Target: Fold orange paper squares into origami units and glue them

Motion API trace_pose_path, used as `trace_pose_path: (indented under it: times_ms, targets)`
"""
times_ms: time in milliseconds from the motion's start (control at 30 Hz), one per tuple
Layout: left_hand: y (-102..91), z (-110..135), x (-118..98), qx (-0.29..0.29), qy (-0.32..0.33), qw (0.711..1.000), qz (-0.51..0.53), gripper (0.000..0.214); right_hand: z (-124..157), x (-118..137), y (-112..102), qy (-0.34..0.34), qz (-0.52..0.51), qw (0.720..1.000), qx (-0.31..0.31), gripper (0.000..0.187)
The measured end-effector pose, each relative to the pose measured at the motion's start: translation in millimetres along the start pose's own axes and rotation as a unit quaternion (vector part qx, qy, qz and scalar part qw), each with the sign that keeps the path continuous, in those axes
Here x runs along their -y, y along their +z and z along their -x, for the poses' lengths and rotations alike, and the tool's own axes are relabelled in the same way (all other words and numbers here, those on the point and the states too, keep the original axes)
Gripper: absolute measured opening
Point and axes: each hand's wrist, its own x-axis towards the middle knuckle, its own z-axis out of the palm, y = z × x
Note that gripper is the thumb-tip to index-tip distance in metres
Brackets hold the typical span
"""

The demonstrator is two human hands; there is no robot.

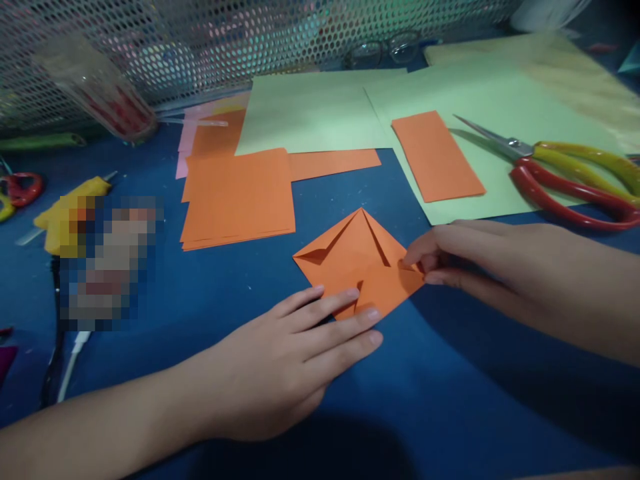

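A folded orange paper [360,247] lies diamond-wise on the blue table, with creased flaps along its upper edges and at its lower part. Across its lower left side rests my left hand [295,353], flat, with fingers stretched out and tips on the paper. At the paper's right corner, the thumb and bent fingers of my right hand [480,257] pinch the edge. Behind and to the left is a stack of orange paper squares [240,200]. An orange paper rectangle [437,157] lies beyond my right hand.
Light green sheets [315,113] spread across the back. Scissors with red and yellow handles [525,157] lie at right. A yellow glue gun [70,207], a blurred-out object [113,267] with a white cable [75,360], and a tilted clear jar [107,100] are at left. Perforated metal mesh [200,47] stands behind.
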Motion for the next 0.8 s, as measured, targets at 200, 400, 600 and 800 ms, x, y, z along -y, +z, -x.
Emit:
trace_pose_path:
  times_ms: [200,400,600,800]
  targets:
    - [-0.4,1,0,-0.021,-0.004,1.0,-0.002,0.058,-1,4,-2,-0.052,0.06,0.996,-0.046,0.021]
    - [-8.3,-4,-1,0.007,0.004,1.0,0.014,0.054,13,13,4,-0.074,0.127,0.988,-0.043,0.023]
    - [-4.3,-2,0,-0.01,0.008,1.0,0.018,0.056,39,33,13,-0.068,0.214,0.974,-0.027,0.04]
    - [-4.1,-4,0,-0.011,0.006,1.0,0.017,0.056,46,49,21,-0.073,0.3,0.951,-0.025,0.038]
